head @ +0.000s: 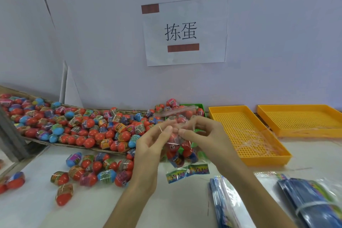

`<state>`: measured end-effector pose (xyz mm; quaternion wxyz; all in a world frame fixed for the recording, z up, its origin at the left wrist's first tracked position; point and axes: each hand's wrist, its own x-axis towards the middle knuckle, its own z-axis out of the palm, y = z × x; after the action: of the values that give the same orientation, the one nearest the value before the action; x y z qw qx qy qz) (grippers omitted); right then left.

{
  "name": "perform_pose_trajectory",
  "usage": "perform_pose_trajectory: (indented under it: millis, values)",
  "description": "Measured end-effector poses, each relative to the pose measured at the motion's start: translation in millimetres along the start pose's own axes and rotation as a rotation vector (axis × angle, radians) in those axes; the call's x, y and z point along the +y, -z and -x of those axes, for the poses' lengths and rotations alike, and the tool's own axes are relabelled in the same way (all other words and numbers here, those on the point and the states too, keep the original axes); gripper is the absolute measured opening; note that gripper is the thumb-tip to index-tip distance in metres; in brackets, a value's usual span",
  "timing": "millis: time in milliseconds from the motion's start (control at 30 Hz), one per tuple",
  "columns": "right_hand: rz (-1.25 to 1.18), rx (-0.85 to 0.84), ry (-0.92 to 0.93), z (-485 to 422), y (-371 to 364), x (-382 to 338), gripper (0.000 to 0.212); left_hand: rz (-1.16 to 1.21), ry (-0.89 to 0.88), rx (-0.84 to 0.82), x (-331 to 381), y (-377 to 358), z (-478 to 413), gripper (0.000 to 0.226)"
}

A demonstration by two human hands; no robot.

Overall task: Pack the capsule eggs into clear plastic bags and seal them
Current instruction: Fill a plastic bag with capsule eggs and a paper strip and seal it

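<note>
I hold a clear plastic bag (182,155) with several red capsule eggs inside, lifted above the white table. A colourful printed strip runs along its lower edge. My left hand (153,146) pinches the bag's upper part from the left. From the right, my right hand (201,135) pinches the same part, fingertips nearly meeting. A big heap of capsule eggs (77,124) fills a cardboard tray at left. Loose eggs (96,168) lie on the table in front of it.
Two yellow perforated trays (248,133) (299,118) stand at right, thin strips lying on the nearer one. A green tray (199,107) with eggs sits behind my hands. Stacks of flat bags (227,200) (314,201) lie at lower right. A paper sign (185,31) hangs on the wall.
</note>
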<state>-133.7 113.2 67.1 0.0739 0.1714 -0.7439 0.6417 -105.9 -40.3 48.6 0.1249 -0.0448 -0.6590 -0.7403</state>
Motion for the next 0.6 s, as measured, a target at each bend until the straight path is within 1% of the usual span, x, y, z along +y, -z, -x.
perform_pose_trajectory:
  millis: [100, 167, 367, 500, 600]
  values:
    - [-0.040, 0.010, -0.015, 0.5, -3.1, -1.7, 0.004, 0.019, -0.006, 0.103, 1.0, 1.9, -1.0, 0.024]
    - [-0.083, 0.047, -0.041, 0.0, -4.2, -2.1, 0.008, 0.046, -0.008, 0.140, 2.9, 3.5, -1.6, 0.028]
    - [-0.185, 0.138, -0.102, 0.3, -2.7, -1.7, 0.001, 0.095, -0.002, 0.168, 1.7, 0.7, -1.6, 0.029]
    - [-0.211, 0.152, -0.105, 1.1, -1.0, -2.7, 0.011, 0.133, 0.011, 0.169, 2.3, 0.5, -1.6, 0.026]
    - [-0.227, 0.129, -0.088, 2.1, -1.7, -2.8, 0.014, 0.128, 0.012, 0.177, 2.9, 1.2, -1.3, 0.028]
